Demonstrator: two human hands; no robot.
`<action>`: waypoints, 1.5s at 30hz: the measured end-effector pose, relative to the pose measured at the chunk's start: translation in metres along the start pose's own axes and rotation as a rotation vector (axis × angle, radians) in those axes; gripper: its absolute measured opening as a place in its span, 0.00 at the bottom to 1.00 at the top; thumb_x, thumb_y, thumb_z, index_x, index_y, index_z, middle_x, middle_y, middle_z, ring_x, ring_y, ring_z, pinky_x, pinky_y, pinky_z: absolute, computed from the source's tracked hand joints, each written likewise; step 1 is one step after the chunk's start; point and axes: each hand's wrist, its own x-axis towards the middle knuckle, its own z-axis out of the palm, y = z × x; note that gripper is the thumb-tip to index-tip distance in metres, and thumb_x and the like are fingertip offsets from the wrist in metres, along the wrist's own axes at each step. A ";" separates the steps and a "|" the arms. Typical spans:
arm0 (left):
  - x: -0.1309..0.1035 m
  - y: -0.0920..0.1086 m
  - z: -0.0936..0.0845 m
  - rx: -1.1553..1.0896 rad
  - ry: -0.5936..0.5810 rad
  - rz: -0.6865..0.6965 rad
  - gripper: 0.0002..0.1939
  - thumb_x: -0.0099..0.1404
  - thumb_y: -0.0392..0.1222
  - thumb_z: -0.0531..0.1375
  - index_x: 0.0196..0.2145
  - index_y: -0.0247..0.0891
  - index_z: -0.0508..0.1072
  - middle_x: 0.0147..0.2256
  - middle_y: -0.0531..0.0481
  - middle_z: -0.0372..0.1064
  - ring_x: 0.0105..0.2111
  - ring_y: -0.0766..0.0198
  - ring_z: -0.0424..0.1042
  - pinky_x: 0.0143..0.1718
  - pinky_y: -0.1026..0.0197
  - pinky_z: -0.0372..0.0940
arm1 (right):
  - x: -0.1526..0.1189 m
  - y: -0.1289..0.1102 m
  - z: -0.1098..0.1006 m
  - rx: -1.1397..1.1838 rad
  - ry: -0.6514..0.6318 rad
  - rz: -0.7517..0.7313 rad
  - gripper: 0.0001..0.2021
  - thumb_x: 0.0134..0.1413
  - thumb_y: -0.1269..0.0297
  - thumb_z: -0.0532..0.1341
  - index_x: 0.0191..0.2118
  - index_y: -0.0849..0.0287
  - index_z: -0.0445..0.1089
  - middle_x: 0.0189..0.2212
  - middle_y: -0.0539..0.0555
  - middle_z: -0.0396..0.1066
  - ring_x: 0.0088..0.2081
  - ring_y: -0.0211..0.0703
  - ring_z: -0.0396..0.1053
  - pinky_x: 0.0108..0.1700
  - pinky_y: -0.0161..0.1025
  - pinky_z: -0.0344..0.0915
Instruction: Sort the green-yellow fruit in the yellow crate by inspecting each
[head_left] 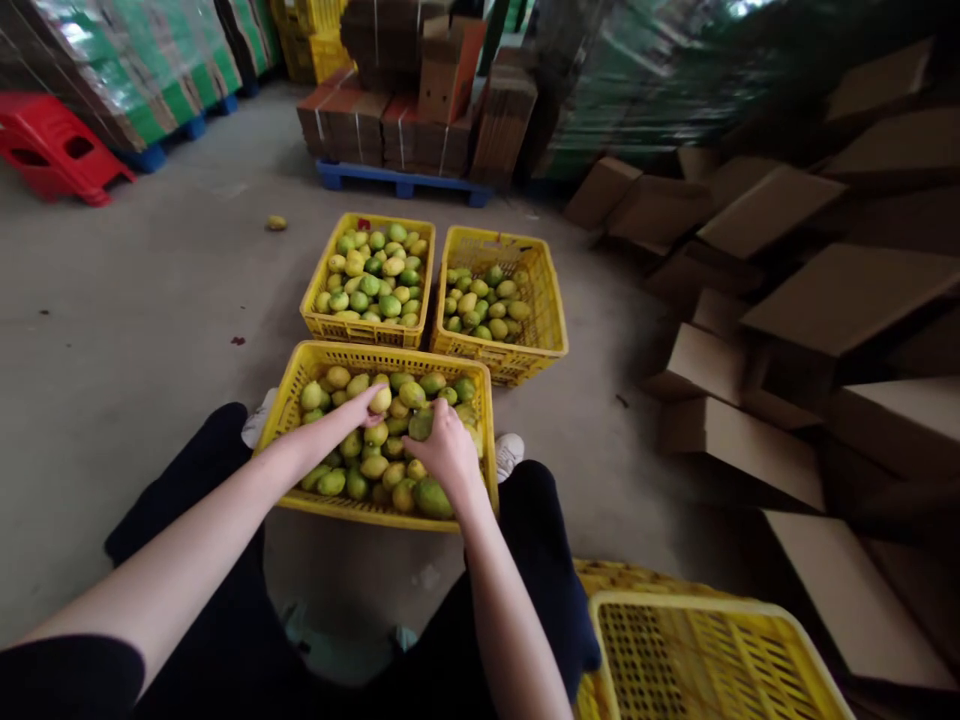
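Tall stacks in clear wrap are biggest, 1 at the upper left (142, 70) and more at the upper right (660, 100). A heap of open cardboard boxes (810, 310) fills the right side of the frame. At the upper middle, bundled flat cartons (427, 130) sit on a blue pallet (405, 184). The person's dark-clothed legs are spread across the lower part, 1 on each side of the near yellow crate (367, 514), which lies at the centre, full of green and yellow fruit. Just above it stand 2 more yellow crates: the left crate (360, 328) is heaped with fruit, the right crate (495, 357) holds a lower layer. Another yellow crate (712, 650) is at the lower right. A red stool (56, 145) stands at the upper left.

Over the near crate, the left hand (367, 405) has its thumb and fingers closed around a yellow fruit (381, 398), at the centre of the frame. Just right of it, the right hand (448, 448) clasps a green fruit (421, 425) between thumb and fingers. Smallest, 1 stray fruit (276, 223) lies on the floor, left of the upper crates.
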 end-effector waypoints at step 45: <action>-0.183 0.024 0.012 0.206 -0.171 0.734 0.27 0.41 0.26 0.76 0.40 0.38 0.79 0.48 0.46 0.75 0.53 0.54 0.72 0.50 0.64 0.68 | -0.016 -0.021 0.014 0.884 0.596 -0.374 0.16 0.49 0.50 0.67 0.39 0.53 0.70 0.39 0.53 0.73 0.45 0.50 0.71 0.53 0.49 0.69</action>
